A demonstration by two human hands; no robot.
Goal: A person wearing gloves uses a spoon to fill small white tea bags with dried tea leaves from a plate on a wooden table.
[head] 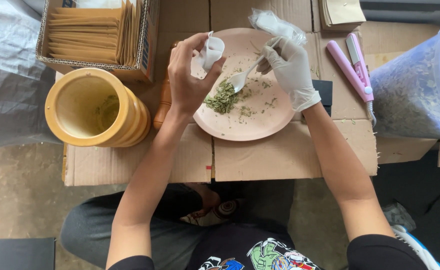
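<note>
Forearms reach to frame centre: bare left hand (187, 80) pinches small white sachet (211, 50), gloved right hand (290, 70) grips white spoon (241, 77) over dried leaves (222, 99) on pink plate (260, 125); tilted spoon risks spillage.

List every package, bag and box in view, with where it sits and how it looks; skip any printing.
Small white sachet: pinched in the bare left hand over the pink plate.
Cardboard box: top left, filled with tan envelopes.
Clear plastic bag: crumpled behind the gloved right hand.
Large clear bag: right edge, full of dried leaves.
Tan envelope stack: top centre-right.
</note>
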